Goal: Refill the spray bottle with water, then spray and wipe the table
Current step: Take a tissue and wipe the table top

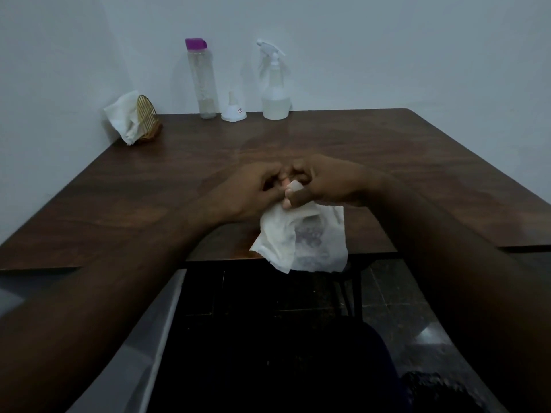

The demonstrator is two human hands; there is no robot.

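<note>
Fingers curled close, our left hand (256, 189) and right hand (325, 183) pinch the top of a crumpled white paper tissue (298, 236) hanging over the near edge of the dark wooden table (149, 189). It looks limp, light and easily torn when damp, so we judge it best bunched into a pad. The clear plastic spray bottle (275, 93) stands at the far edge.

White tissue (301, 236) I hold at centre, faint purple-grey print, dark brown wood-grain table (134, 189), clear bottle (204, 81) with magenta cap (196, 43), white sprayer (275, 93) and funnel (233, 113), gold wire holder (147, 122)
</note>
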